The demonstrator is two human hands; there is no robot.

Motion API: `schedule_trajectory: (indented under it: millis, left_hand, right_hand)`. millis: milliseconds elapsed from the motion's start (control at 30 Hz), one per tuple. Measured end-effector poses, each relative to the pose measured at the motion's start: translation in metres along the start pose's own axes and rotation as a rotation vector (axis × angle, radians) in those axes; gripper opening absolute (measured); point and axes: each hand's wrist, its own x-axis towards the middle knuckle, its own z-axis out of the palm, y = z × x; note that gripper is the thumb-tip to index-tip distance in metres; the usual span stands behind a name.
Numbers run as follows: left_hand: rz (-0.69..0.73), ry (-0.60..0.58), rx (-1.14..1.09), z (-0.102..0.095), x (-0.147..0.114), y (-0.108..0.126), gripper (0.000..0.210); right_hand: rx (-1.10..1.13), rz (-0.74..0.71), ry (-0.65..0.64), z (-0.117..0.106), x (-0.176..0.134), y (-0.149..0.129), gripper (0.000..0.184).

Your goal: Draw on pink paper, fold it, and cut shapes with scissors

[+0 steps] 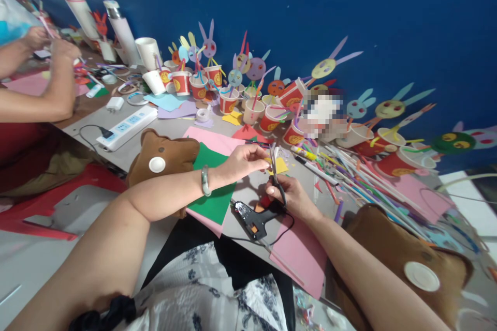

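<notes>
My right hand (291,195) is closed on the black handles of a pair of scissors (274,158), whose blades point up and away from me. Facing it, my left hand (248,161), with a bangle on the wrist, pinches a small piece of yellow paper (269,162) at the blades. The piece is tiny and partly hidden by my fingers. Below both hands lies a black glue gun (254,221) with its cord. Green paper (212,191) and pink paper (301,253) are spread under and beside my arms. Beyond the scissors sits a yellow scrap (281,166).
Paper cups (229,101) with paper rabbit heads line the blue wall. Pipe cleaners (373,186) are heaped on the right. Brown cushions (163,152) lie at both sides. A power strip (128,126) is at left, near another person's arms (50,88).
</notes>
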Motion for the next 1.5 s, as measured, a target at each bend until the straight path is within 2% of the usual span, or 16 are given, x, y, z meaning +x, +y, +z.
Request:
schedule_trajectory:
  millis: [167, 667, 800, 967, 1100, 1333, 1500]
  left_hand:
    - [-0.010, -0.006, 0.005, 0.001, -0.001, 0.003, 0.013]
    - [-0.018, -0.002, 0.028, 0.000, 0.000, 0.000, 0.011]
    - [-0.012, -0.012, 0.033, -0.001, 0.000, 0.000, 0.009]
    - [-0.065, -0.051, 0.101, 0.000, 0.000, -0.003, 0.010]
    - [-0.077, -0.111, 0.197, 0.000, 0.000, -0.010, 0.006]
    - [0.007, -0.168, 0.253, -0.001, 0.002, -0.020, 0.015]
    - [0.052, -0.218, 0.390, -0.002, 0.000, -0.024, 0.019]
  right_hand:
    - [-0.032, -0.014, 0.043, 0.000, 0.000, 0.000, 0.058]
    - [-0.015, 0.026, 0.064, 0.002, 0.001, -0.003, 0.055]
    - [-0.050, 0.024, 0.136, 0.005, 0.000, -0.004, 0.054]
    - [-0.048, -0.033, 0.270, 0.003, -0.001, -0.005, 0.048]
    - [-0.006, -0.026, 0.259, 0.001, -0.003, -0.006, 0.040]
    - [0.010, -0.047, 0.250, 0.004, -0.002, -0.001, 0.042]
    - [0.017, -0.041, 0.288, 0.004, -0.003, -0.001, 0.043]
